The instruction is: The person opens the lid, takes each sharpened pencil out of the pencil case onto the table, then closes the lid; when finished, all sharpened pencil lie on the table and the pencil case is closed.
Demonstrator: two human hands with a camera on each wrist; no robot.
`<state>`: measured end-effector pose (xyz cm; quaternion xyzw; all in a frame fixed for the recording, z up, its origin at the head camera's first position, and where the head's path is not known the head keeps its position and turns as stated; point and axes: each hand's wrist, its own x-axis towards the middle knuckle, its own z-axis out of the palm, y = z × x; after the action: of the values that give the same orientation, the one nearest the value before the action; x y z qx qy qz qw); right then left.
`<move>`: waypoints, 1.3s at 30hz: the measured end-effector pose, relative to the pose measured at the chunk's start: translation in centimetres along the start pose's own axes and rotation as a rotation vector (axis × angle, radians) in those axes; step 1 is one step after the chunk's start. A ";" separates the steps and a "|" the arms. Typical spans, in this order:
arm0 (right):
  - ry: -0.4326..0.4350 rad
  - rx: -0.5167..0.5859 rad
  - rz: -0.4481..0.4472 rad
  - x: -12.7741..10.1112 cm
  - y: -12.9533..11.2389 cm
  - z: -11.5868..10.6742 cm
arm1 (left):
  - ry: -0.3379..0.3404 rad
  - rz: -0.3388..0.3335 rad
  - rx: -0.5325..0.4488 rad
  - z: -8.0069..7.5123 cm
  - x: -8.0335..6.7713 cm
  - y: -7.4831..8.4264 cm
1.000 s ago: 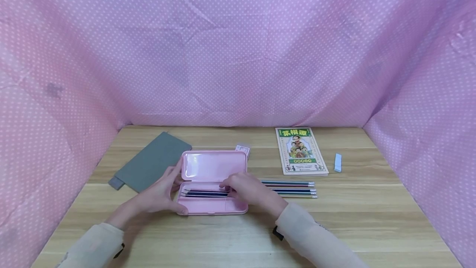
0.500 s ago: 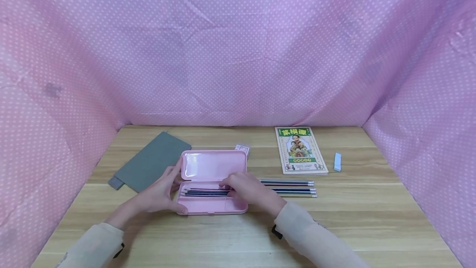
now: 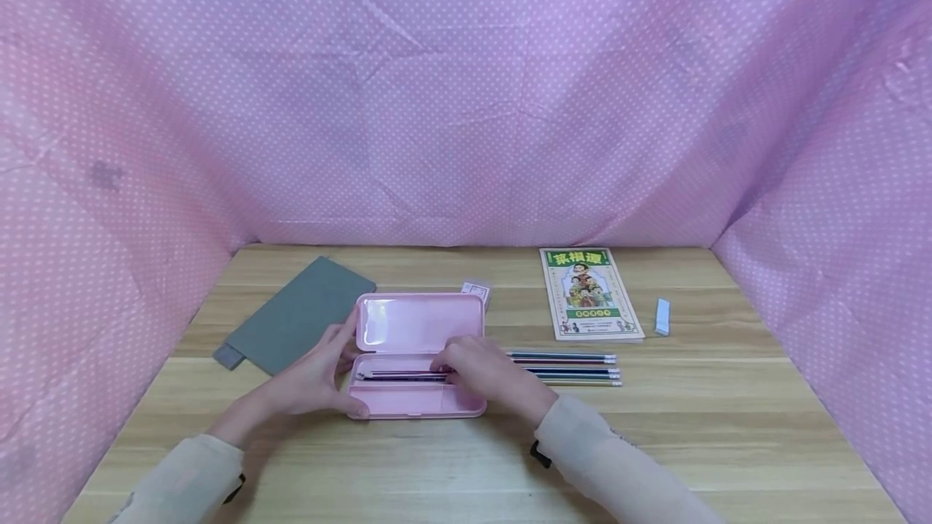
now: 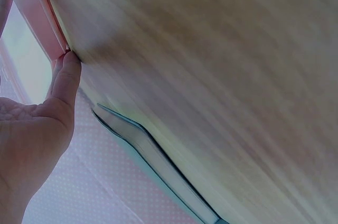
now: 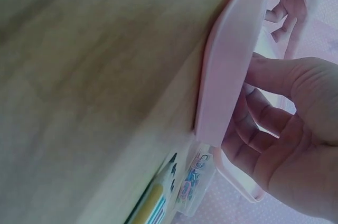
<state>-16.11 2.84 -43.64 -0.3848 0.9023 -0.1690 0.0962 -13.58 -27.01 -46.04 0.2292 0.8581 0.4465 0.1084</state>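
Observation:
A pink pencil case [image 3: 393, 401] lies with its lid raised, several dark pencils [image 3: 404, 376] along its rear compartment. My left hand [image 3: 309, 382] holds the case by its left end, thumb at the front corner and fingers behind. In the left wrist view a fingertip [image 4: 67, 71] presses the pink edge. Over the case's right end, my right hand [image 3: 480, 370] reaches in with curled fingers and pinches the pencils. From the right wrist, the case wall [image 5: 227, 71] hides the fingertips and what they grip.
Several pencils [image 3: 575, 373] lie to the right of the case. A grey-green notebook [image 3: 306, 314] is at left, a small grey block [image 3: 229, 357] beside it. Behind stand a small labelled pack [image 3: 476, 291], an illustrated booklet [image 3: 591, 297] and a pale blue block [image 3: 662, 317].
The pencils inside the case have shifted under my right fingers and now lie bunched in a narrower band, a lighter one showing on top. My left hand stays in place.

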 end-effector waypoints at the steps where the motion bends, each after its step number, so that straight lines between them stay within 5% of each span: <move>1: 0.004 0.003 0.002 0.0 0.0 0.0 | 0.000 -0.001 -0.001 0.0 0.0 0.0; 14: 0.034 0.014 0.006 -0.6 0.3 0.1 | -0.004 -0.048 0.014 0.2 0.2 0.3; 24: 0.078 0.020 -0.024 -1.4 0.4 -0.6 | -0.010 -0.019 -0.005 0.3 0.7 0.3; 33: 0.165 -0.001 -0.080 -3.3 0.2 -3.1 | -0.009 -0.065 -0.018 0.3 0.0 0.2; 39: 0.272 -0.015 -0.146 -5.0 1.9 -5.0 | 0.002 -0.028 0.011 0.0 -0.1 -0.2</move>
<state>-15.41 8.83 -39.54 -0.4234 0.8780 -0.2193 -0.0423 -13.59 -27.16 -46.16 0.2173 0.8637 0.4405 0.1127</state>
